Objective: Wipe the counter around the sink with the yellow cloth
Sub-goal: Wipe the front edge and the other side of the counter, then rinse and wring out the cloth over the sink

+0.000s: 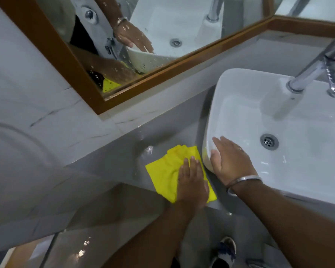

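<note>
I have the left hand (191,182) pressed flat, fingers spread, on the yellow cloth (166,175), which lies crumpled on the grey bench (112,161) just beside the left wall of the sink (217,120). The hand is not gripping; the palm pins the cloth down and the fingertips (191,158) reach toward its far edge. The right hand (230,161) rests open over the near left corner of the sink rim, fingers draped on the white ceramic, holding nothing; I judge it is there to brace. A metal bangle (244,182) sits on that wrist.

I read this as the wiping step itself, working the strip of bench to the left of the basin. A wet sheen shows on the bench just beyond the cloth, toward the mirror (124,35), so that patch looks not yet dry. How much of the rest is done I cannot tell; the bench behind the sink near the tap (317,70) is mostly hidden, and the right side is out of view.

The next move calls for 1 firm push away from me, keeping the palm flat so the cloth does not bunch, tracking close along the sink's base where water collects.
</note>
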Demonstrator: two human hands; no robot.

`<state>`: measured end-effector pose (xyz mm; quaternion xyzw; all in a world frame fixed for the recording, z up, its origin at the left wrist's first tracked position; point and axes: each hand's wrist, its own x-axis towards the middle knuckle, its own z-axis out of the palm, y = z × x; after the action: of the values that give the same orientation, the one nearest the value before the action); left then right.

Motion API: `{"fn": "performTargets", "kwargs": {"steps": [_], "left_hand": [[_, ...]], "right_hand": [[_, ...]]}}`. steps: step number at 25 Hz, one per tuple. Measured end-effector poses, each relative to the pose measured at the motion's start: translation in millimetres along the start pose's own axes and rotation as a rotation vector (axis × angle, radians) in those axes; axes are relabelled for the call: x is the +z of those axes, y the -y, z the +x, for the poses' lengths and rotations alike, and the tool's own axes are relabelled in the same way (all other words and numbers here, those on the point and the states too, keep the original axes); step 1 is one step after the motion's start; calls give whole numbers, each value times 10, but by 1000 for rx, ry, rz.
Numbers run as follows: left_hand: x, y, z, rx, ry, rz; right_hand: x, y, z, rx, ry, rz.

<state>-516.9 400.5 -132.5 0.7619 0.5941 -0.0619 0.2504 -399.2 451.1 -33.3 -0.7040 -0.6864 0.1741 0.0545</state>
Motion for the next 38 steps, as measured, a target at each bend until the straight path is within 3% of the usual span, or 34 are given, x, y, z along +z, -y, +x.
{"fn": "performTargets", "kwargs": {"steps": [1, 3, 6, 8, 11, 14, 16, 19, 24, 28, 32, 35, 38], "left_hand": [[-85, 126, -43, 45, 22, 33], [-288, 498, -42, 248, -87, 98], [-715, 1133, 79, 539, -81, 282], [-904, 1329, 243, 746, 18, 499], [-943, 1317, 513, 938, 170, 631], [-950, 1249, 594, 952, 155, 598], [-930, 1219, 592, 980, 80, 574], [-949, 1234, 453, 1003, 38, 596], [-1418, 1154, 138, 937, -64, 425], [-1927, 698, -165, 993, -306, 212], [-2128, 74, -258, 1043, -517, 151], [-1934, -627, -102, 934, -499, 228], [-1573, -1366, 95, 795, -470, -79]], "right_hand": [[-52, 13, -37, -13, -29, 57], [-178, 22, -220, -77, -174, 121], [-29, 154, -647, -274, -315, -13], [275, 306, -864, -149, -92, 41], [731, 524, -864, 383, 305, 29], [1010, 712, -702, 491, 260, -113], [1056, 831, -592, 426, 197, -162], [966, 914, -530, 315, 260, -99], [170, 920, -599, 267, 382, 452], [-752, 606, -770, 490, 552, 1199], [-1521, -52, -737, 582, 581, 1341], [-1924, -594, -646, 534, 774, 1398], [-2112, -1029, -536, 420, 1001, 1282]]}}
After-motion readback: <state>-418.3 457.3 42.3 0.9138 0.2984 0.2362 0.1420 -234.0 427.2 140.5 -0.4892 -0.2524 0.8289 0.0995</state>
